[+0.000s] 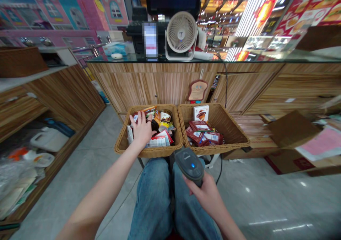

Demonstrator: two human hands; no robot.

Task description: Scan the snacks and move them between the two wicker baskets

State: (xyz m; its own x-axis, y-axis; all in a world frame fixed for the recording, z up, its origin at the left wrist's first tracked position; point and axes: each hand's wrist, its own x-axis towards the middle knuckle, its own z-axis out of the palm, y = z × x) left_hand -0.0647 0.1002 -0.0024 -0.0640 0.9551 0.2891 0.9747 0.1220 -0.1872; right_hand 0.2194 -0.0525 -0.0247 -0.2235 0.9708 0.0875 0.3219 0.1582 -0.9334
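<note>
Left hand released over packets in left basket, right hand grasping scanner, by that basket's near right corner

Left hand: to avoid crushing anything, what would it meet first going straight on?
The left hand would likely meet the packets in the left basket first, though depth is unclear.
</note>
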